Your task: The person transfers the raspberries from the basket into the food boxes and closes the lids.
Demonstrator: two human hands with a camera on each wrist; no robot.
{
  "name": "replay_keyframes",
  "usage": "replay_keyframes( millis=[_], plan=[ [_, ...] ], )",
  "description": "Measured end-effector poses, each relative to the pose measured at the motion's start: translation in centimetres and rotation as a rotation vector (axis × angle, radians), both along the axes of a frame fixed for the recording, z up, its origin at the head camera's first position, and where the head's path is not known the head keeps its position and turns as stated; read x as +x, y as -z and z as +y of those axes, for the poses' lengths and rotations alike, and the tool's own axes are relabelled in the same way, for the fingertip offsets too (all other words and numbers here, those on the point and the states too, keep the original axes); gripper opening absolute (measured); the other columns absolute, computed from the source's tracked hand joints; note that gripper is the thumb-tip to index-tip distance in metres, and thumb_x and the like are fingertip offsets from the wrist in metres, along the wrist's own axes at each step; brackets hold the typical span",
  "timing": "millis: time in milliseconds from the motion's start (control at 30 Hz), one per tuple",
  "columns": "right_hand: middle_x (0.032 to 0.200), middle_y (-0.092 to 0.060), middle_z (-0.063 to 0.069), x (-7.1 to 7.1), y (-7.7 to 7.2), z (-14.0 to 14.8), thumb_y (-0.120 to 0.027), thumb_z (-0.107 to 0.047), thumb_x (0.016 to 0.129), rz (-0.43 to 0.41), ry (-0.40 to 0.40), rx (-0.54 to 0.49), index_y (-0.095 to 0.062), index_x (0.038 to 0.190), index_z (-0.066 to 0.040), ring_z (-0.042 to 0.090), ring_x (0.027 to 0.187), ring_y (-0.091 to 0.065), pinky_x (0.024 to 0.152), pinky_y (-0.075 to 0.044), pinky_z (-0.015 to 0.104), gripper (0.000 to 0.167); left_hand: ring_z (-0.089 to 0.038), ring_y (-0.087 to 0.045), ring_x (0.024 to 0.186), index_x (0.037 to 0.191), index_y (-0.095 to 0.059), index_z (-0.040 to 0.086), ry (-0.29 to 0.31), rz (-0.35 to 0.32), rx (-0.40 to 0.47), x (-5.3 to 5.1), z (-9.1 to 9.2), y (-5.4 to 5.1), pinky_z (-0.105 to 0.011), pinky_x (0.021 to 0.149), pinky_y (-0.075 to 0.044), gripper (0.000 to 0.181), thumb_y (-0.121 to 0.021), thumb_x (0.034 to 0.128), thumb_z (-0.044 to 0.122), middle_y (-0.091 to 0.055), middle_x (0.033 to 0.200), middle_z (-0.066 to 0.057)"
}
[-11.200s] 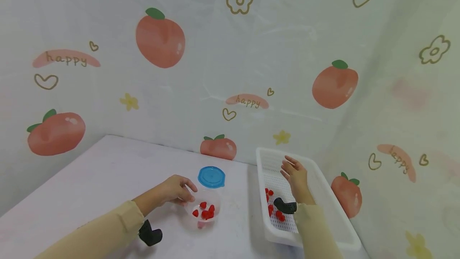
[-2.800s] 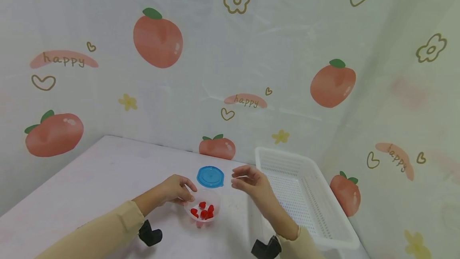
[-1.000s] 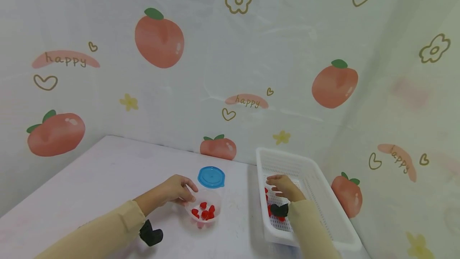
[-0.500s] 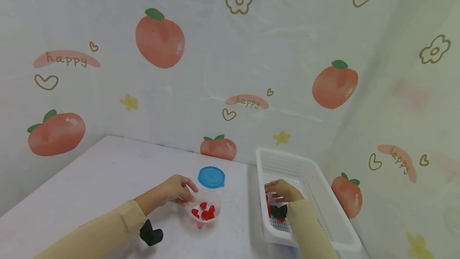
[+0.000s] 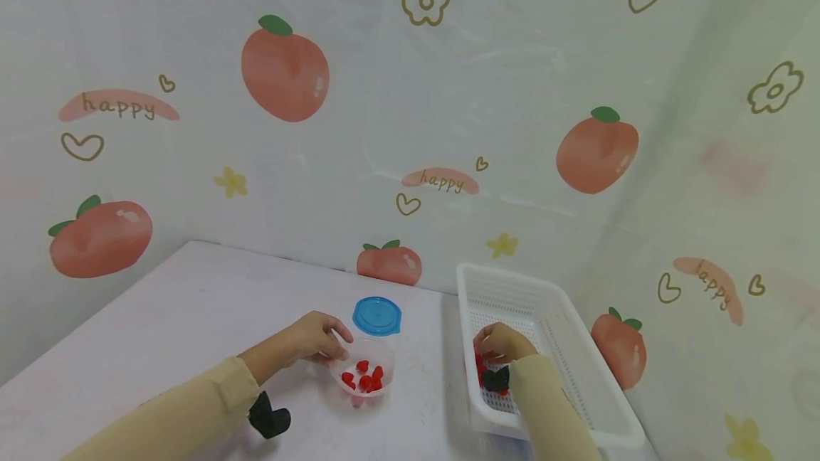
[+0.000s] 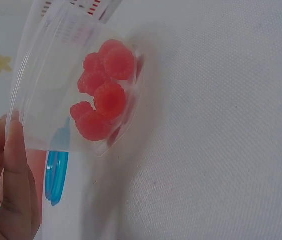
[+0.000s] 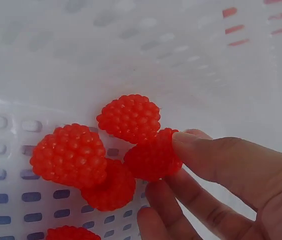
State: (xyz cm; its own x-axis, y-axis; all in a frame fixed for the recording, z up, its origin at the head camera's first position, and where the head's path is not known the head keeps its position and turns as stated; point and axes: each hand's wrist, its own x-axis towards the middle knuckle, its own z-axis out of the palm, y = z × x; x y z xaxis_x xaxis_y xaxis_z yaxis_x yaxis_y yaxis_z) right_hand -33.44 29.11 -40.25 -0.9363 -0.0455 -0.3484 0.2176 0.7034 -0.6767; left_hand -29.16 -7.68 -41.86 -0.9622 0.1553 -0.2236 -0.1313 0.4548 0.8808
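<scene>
My left hand (image 5: 314,336) pinches the rim of a clear plastic bowl (image 6: 43,100) between thumb and fingers. Several red raspberries (image 6: 110,100) lie in the bottom of this bowl, which stands on the table. On the right, my right hand (image 5: 506,341) reaches down into a white perforated basket (image 5: 557,347). In the right wrist view its thumb and fingers pinch one raspberry (image 7: 153,157). Other raspberries (image 7: 70,156) lie close beside it on the basket floor, near the wall. The head view hides most of them behind my right hand and wrist.
A blue lid (image 5: 376,315) lies flat on the white table (image 5: 256,290), just behind the bowl. The basket's raised rim stands between the bowl and the raspberries in the basket. A printed fruit curtain (image 5: 359,126) hangs along the table's back edge.
My right hand was above the table beside the basket, then moved right and down into the basket. Its fingers have closed on a raspberry. My left hand and the bowl have stayed in place.
</scene>
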Motion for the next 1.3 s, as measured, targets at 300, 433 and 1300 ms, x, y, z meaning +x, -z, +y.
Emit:
replay_keyframes(
  millis=[300,433,1300],
  plan=[
    [0.083,-0.068,0.007,0.1,-0.1,0.3,-0.066,0.001,0.085,0.044,0.009,-0.044,-0.064,0.092,0.006,0.014,0.074,-0.063,0.073,-0.058,0.031,0.009,-0.019,-0.057,0.062,0.095,-0.07,0.007,0.003,-0.006,0.014,0.0,0.0,0.0,-0.025,0.058,-0.056,0.021,-0.08,0.0761,0.006,-0.061,0.079,-0.009],
    [0.088,-0.069,0.011,-0.1,-0.6,0.9,-0.063,0.001,0.087,0.084,-0.001,-0.168,-0.063,0.101,0.012,0.012,0.073,-0.061,0.074,-0.057,0.029,0.018,-0.02,-0.057,0.063,0.095,-0.07,0.007,0.003,-0.012,0.024,0.0,0.0,0.0,-0.025,0.058,-0.056,0.021,-0.079,0.0763,0.005,-0.061,0.079,-0.01],
    [0.101,-0.062,0.0,1.7,-6.2,-3.2,-0.058,0.003,0.093,0.469,0.221,-0.991,-0.056,0.116,0.006,0.011,0.096,-0.065,0.092,-0.052,0.023,0.023,-0.02,-0.058,0.064,0.095,-0.07,0.006,-0.003,-0.017,0.028,0.1,0.0,-0.3,-0.025,0.059,-0.056,0.021,-0.079,0.0765,0.004,-0.062,0.08,-0.01]
  ],
)
